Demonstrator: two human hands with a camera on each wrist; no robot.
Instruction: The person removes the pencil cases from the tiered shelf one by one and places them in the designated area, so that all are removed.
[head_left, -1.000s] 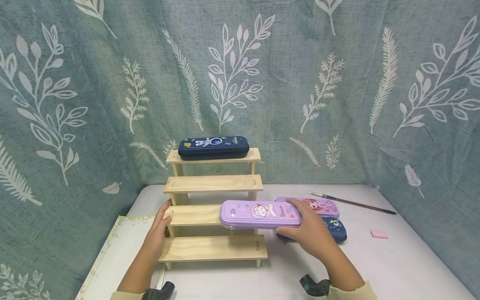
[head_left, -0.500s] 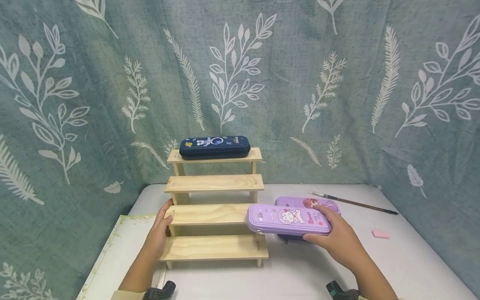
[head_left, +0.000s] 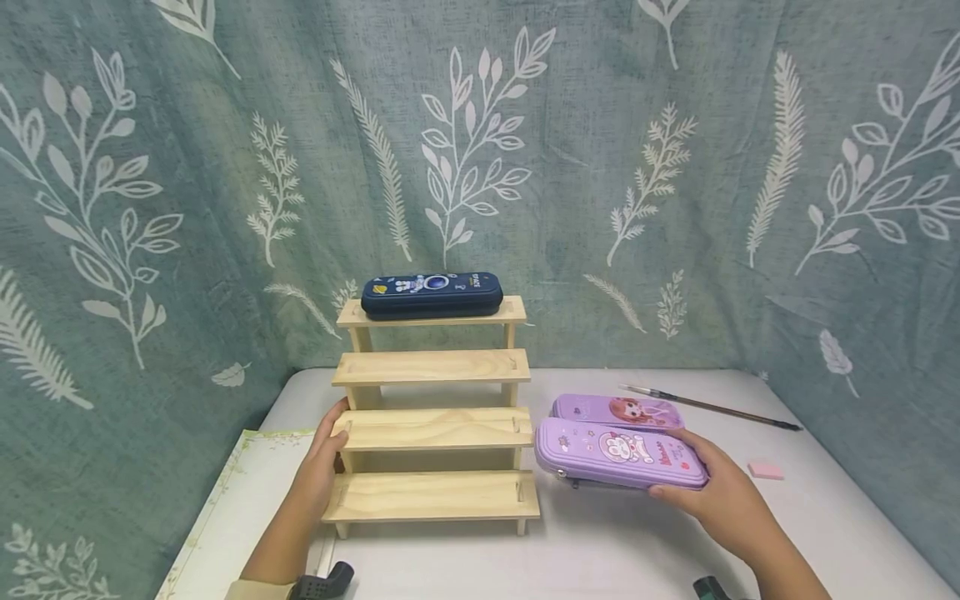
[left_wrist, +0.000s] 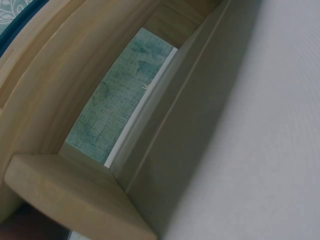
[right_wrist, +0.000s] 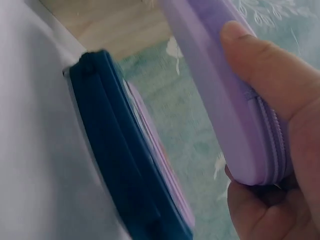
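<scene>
My right hand (head_left: 723, 496) grips the right end of a lilac pencil case (head_left: 600, 454) with a rabbit picture, thumb on the near side. In the right wrist view the case is held apart from a dark blue pencil case (right_wrist: 107, 135) on the table, which it almost wholly hides in the head view. Behind lies another lilac pencil case (head_left: 588, 408) with a red-haired figure. My left hand (head_left: 318, 462) holds the left side of a tiered wooden rack (head_left: 431, 367) near its lower tiers, its fingers partly hidden. A navy astronaut pencil case (head_left: 431, 300) rests on the top tier.
A brush (head_left: 720, 408) lies at the back right of the white table (head_left: 600, 558), with a pink eraser-like block (head_left: 765, 471) in front of it. A pale sheet with a leafy border (head_left: 247, 483) is at the left. Patterned cloth (head_left: 555, 208) hangs behind and at the sides.
My right hand has carried the lilac rabbit case away from the rack, rightward and lower, over the dark blue case. The left hand has kept its hold on the rack.
</scene>
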